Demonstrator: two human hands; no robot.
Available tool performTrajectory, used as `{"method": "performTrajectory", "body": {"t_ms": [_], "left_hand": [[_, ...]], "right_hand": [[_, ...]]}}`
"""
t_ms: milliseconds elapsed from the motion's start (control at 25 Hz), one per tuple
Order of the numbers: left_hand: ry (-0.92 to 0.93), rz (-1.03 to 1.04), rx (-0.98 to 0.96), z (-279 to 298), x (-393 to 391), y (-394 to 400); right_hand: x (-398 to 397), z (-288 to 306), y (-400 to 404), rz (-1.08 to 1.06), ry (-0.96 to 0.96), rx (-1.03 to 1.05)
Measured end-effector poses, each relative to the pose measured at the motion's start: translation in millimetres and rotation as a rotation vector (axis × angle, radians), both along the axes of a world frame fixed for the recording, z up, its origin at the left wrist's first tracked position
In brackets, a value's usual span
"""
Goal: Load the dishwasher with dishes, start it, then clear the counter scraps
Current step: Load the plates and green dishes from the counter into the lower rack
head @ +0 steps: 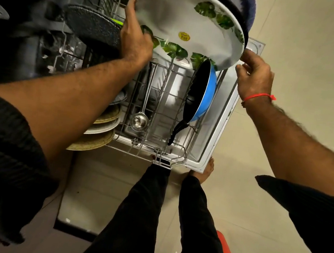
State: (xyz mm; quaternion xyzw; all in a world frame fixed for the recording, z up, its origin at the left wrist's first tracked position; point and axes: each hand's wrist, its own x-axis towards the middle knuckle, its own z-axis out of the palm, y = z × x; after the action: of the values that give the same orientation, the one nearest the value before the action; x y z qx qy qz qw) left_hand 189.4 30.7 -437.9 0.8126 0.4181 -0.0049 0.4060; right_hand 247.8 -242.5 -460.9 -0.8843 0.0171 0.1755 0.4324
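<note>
Loading was still underway, dishwasher not started. Left hand (135,38) gripped the leaf-print plate (190,25) over the pulled-out rack (164,105); right hand (254,78) touched its rim w/ curled fingers. Rack held a blue pan (203,95) & ladle (140,120); stacked plates (102,127) sat at left.

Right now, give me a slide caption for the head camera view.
Both hands, left and right, hold a white leaf-patterned round plate above the wire dishwasher rack beside a blue frying pan.
</note>
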Motion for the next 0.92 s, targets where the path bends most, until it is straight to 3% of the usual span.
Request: {"method": "performTrajectory", "body": {"t_ms": [400,680,920], "left_hand": [[-0.105,-0.041,-0.048,17,-61,-23],[-0.183,0.006,0.03,83,-138,-53],[-0.268,0.179,0.175,191,-250,-90]], "right_hand": [[-32,42,30,0.016,-0.304,0.01],[-99,87,77,0.238,-0.217,0.215],[-171,189,80,0.5,-0.078,0.303]]}}
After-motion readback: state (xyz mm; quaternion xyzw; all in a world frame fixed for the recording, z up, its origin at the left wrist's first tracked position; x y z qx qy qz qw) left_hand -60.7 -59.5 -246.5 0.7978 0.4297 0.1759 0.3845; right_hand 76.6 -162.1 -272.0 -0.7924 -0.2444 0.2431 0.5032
